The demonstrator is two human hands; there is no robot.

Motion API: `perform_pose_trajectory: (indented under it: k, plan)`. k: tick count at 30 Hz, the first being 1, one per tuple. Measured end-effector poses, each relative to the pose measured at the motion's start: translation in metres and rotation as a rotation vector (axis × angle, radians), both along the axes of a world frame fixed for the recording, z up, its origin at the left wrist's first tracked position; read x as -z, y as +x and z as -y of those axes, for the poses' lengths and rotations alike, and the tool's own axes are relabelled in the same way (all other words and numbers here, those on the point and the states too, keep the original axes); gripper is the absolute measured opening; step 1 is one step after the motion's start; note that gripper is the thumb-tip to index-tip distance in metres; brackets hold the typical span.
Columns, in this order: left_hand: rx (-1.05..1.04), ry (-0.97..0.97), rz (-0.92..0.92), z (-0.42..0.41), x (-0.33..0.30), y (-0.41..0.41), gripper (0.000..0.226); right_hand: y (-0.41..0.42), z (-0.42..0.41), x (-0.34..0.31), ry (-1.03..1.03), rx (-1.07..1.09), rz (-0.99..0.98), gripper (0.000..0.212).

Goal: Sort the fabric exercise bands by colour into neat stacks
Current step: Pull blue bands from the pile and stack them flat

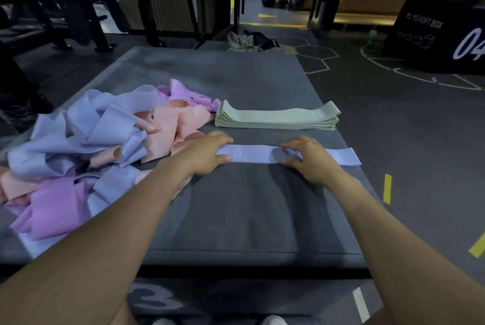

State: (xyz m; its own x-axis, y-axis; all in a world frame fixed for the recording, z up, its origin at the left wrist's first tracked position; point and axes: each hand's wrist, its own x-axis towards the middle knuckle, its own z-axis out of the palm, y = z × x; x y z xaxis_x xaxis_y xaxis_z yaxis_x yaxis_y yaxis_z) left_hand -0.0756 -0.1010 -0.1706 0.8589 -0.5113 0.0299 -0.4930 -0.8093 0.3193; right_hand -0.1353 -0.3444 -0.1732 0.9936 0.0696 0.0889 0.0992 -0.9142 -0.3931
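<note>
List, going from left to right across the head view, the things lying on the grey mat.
Jumbled pile of bands → left hand → blue band lying flat → right hand.

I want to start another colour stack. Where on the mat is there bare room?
Bare mat lies nearer you than the flat blue band, and beyond the green stack towards the far edge. The left side is crowded by the unsorted pile.
</note>
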Motion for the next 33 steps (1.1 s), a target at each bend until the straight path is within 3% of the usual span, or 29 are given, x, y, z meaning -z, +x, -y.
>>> perform_pose_trajectory:
  k: [9, 14, 16, 23, 28, 33]
  plan:
    - [-0.211, -0.297, 0.317, -0.074, -0.025, -0.021, 0.028, 0.020, -0.108, -0.029, 0.133, -0.092, 0.159, 0.037]
    - [-0.394, -0.339, 0.463, -0.149, -0.029, -0.032, 0.035, 0.030, -0.183, -0.042, 0.247, -0.199, 0.202, 0.032]
    - [-0.484, -0.332, 0.472, -0.170, -0.027, -0.035, 0.036, 0.034, -0.210, -0.044, 0.305, -0.214, 0.224, 0.035]
    - [-0.501, -0.362, 0.392, -0.200, -0.019, -0.044, 0.038, 0.050, -0.282, -0.038, 0.467, -0.235, 0.173, 0.051]
    - [-0.496, -0.378, 0.323, -0.203, -0.015, -0.043, 0.042, 0.054, -0.292, -0.031, 0.559, -0.141, 0.227, 0.016]
    - [-0.488, -0.436, 0.345, -0.192, -0.019, -0.043, 0.038, 0.047, -0.271, -0.039, 0.553, -0.122, 0.289, 0.012]
